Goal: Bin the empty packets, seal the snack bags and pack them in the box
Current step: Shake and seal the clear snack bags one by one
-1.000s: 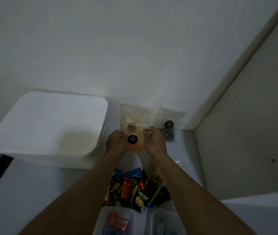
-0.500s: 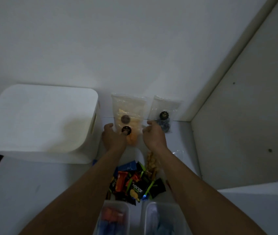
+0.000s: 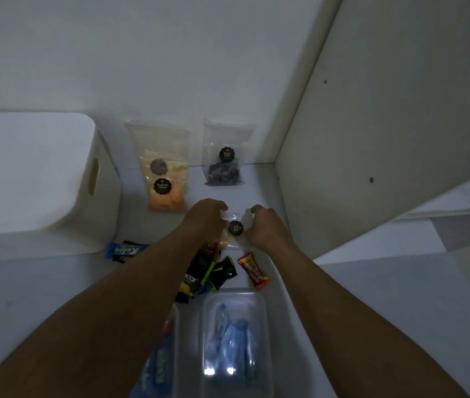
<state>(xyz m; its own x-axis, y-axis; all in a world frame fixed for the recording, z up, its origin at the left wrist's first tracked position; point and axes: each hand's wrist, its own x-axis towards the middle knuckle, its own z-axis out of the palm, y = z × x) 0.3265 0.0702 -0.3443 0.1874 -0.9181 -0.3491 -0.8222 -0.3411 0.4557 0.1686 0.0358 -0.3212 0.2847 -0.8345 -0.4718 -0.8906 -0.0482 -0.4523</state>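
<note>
A small clear snack bag (image 3: 233, 228) with a black round sticker lies flat on the white table. My left hand (image 3: 205, 218) and my right hand (image 3: 265, 225) pinch its top edge from either side, fingers curled. Behind them two clear bags lean on the wall: one with orange and pale snacks (image 3: 162, 179), one with dark pieces (image 3: 224, 165). A white box (image 3: 35, 179) with a handle slot stands at the left.
Loose wrappers lie near my forearms: a black and green packet (image 3: 213, 275), a red one (image 3: 253, 271), a blue one (image 3: 124, 249). Two clear plastic tubs (image 3: 233, 340) sit at the near edge. A wall corner and a cabinet side stand on the right.
Both hands have left the orange snack bag leaning on the wall and come nearer, onto a smaller bag lying on the table. The camera has tilted down and closer.
</note>
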